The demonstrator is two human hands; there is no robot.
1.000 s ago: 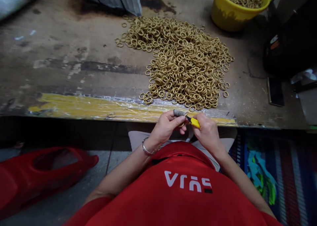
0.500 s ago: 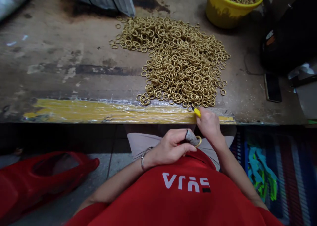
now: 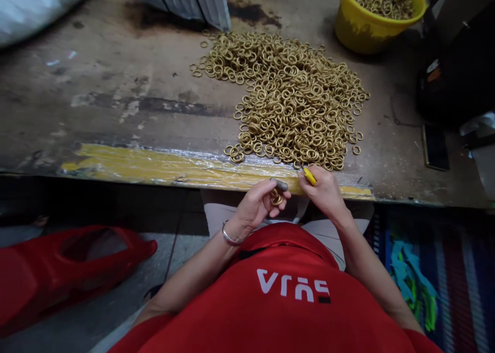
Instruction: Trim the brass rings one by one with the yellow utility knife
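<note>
A large heap of gold-coloured rings covers part of the worktable. My left hand is curled over the table's front edge with a few gold rings in its fingers; a grey cover wraps one fingertip. Just to its right, my right hand is closed on a small yellow-handled tool, whose kind I cannot make out. The tool's thin dark tip points toward the rings at the heap's near edge.
Yellow tape runs along the front of the wooden table. A yellow bucket of rings stands at the back right, a phone lies at the right, and a red plastic seat is on the floor at left.
My left hand has moved up and forward from my lap to the table edge, turning so that its rings show. My right hand stays near the heap with the yellow tool. The view has shifted slightly.
</note>
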